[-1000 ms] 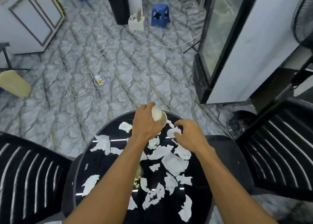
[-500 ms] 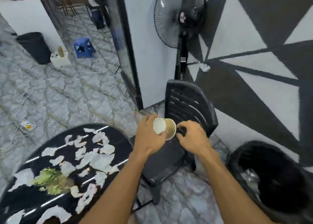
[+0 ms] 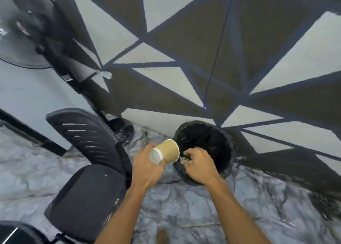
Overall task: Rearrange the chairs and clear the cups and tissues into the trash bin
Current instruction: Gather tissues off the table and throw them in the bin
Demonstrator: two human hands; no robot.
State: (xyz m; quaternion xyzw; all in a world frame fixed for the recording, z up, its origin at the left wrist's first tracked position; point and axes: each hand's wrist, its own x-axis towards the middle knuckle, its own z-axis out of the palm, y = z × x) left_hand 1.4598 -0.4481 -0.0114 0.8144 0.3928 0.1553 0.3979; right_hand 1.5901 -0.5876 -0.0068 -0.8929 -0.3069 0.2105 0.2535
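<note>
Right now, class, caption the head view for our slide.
Left hand holds a tilted paper cup at the trash bin; right hand over its rim.

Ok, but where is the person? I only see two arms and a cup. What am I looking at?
There is no robot here, just a person. The camera sits on their head and looks forward and down, so you see only their arms, as if you were them. The left hand holds a brown paper cup, tipped on its side with its mouth toward the black trash bin, which stands on the floor by the wall. The right hand is over the bin's near edge with its fingers curled. Something pale may be in them, but it is too blurry to tell. To the left stands a black chair, and behind it a standing fan. The floor looks like grey marble, and the wall has dark and pale triangles painted on it.
</note>
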